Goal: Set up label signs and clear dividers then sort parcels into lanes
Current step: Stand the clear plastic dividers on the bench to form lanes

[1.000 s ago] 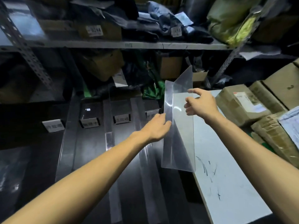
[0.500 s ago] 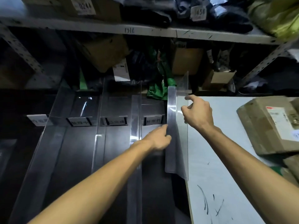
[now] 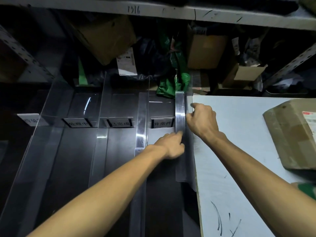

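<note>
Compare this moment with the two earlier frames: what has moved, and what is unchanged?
The clear divider, tilted and lifted a second ago, has come down upright along the white board's left edge. Both hands stayed on it: the left hand presses its base flange, the right hand steadies its top edge. The other dividers, the label signs and the parcel stayed put.
</note>
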A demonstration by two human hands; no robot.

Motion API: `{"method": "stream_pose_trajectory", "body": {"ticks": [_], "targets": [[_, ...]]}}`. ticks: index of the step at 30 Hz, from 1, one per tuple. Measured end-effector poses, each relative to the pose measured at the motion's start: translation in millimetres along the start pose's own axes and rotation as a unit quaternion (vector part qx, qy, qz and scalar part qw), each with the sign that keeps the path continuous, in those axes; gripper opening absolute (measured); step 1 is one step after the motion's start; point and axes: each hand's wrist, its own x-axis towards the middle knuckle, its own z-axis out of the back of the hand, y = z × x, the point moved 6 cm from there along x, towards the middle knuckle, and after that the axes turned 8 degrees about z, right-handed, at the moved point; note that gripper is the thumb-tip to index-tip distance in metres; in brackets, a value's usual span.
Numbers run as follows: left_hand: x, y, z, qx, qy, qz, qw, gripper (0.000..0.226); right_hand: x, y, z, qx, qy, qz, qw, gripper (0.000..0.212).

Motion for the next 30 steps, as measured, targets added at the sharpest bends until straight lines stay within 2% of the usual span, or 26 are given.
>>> {"method": "stream_pose_trajectory", "body": {"ticks": [6, 14, 22, 25, 28, 30], "targets": [[11.2, -0.2, -9.5, 0.031, 0.019, 0.002, 0.999, 0.056, 4.0, -0.5, -11.9, -0.015, 0.044, -0.004, 0.999, 0.028], [20.8, -1.8, -14.8, 0.143, 0.036, -0.028, 0.989, 0.052, 1.3, -11.3, -26.9, -0.049, 0.119, -0.032, 0.991, 0.017], [30.4, -2.9, -5.8, 0.151, 0.006, -0.039, 0.988, 0.054, 20.8, -14.3, -25.4, -0.042, 0.076, -0.024, 0.996, 0.006], [31.4, -8.9, -8.3, 0.186, -0.013, -0.059, 0.981, 0.057, 23.4, -15.1, -26.0, -0.051, 0.071, -0.016, 0.996, 0.014], [34.4, -10.4, -10.9, 0.207, -0.02, -0.063, 0.976, 0.066, 22.8, -15.0, -27.5, -0.053, 0.07, -0.009, 0.996, 0.003], [36.7, -7.9, -10.8, 0.204, -0.016, -0.058, 0.977, 0.07, 23.9, -14.9, -29.1, -0.051, 0.067, -0.009, 0.996, 0.002]]}}
